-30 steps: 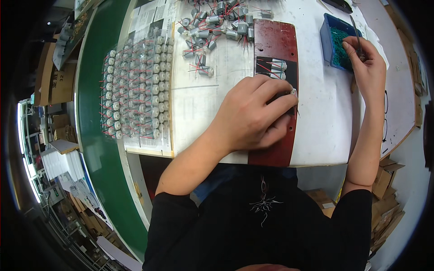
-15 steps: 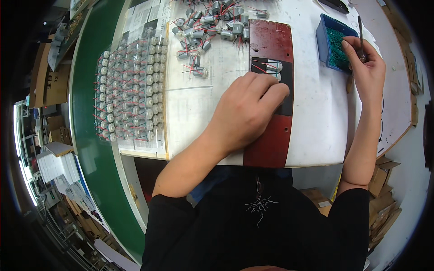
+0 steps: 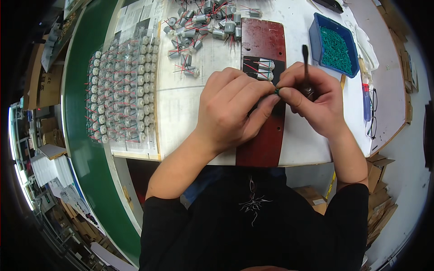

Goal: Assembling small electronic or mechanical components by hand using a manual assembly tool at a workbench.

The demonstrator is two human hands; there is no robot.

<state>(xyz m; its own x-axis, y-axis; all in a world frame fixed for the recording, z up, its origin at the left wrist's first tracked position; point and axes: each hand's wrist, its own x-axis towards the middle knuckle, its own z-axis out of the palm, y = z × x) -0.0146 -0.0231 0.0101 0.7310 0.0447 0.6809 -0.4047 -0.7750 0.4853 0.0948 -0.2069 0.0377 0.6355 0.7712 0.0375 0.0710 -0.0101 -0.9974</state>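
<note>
My left hand [image 3: 230, 108] pinches thumb and forefinger together over a dark red board [image 3: 264, 40]; whatever lies between those fingertips is hidden. Right against them, the thumb and forefinger of my right hand [image 3: 318, 99] grip a small green piece [image 3: 276, 91]. A slim tool [image 3: 305, 56] with a dark flattened end also sits in my right hand, pointing up between the fingers; its tip is not visible. Just beyond my fingertips, small motors [image 3: 266, 65] with red and green wires lie side by side on the board's black strip [image 3: 250, 61].
A blue bin [image 3: 315, 45] of small green pieces [image 3: 335, 49] stands at the far right, near eyeglasses [image 3: 373, 113]. Loose motors [image 3: 201, 19] are heaped at the back. Rows of motors in clear plastic [image 3: 120, 90] lie on the left over newspaper [image 3: 149, 13].
My right hand has come from the blue bin to the board, bringing the tool and a green piece to my left fingertips. The view has shifted slightly.
</note>
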